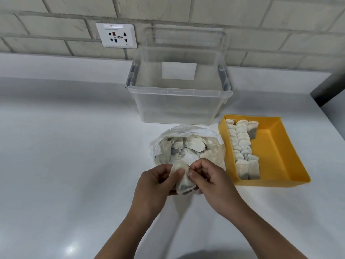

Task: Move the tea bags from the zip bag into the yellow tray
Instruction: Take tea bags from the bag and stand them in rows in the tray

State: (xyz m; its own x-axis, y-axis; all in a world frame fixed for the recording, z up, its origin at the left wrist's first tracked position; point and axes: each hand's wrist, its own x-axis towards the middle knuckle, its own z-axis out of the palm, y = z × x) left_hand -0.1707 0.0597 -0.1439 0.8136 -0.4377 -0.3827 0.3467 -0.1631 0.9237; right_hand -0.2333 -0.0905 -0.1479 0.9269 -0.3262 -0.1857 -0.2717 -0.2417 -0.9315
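- While I watch through the head camera, the left hand (155,181) and right hand (211,181) meet just left of the tray's (276,146) near corner, above the counter (65,146).
- Left hand: the fingers are curled and the thumb and fingertips pinch the left edge of a small clump (183,184) of tea-bag paper.
- Right hand: the fingers are curled too, pinching the clump's top right edge, and the two thumbs nearly touch.
- I cannot tell whether the clump is one tea bag or several stuck together.
- The zip bag (186,146) lies just beside the tray's left wall with its mouth open toward me. Loose tea bags (194,144) are piled inside it.
- Inside the tray, rows (240,144) of tea bags stand packed along the left wall from far end to near end. The right half shows bare yellow floor.
- A clear bin (177,107) stands behind the tray, to its left, near the far-left corner.
- A socket (116,35) sits on the brick wall, well apart from the tray and far to its left.
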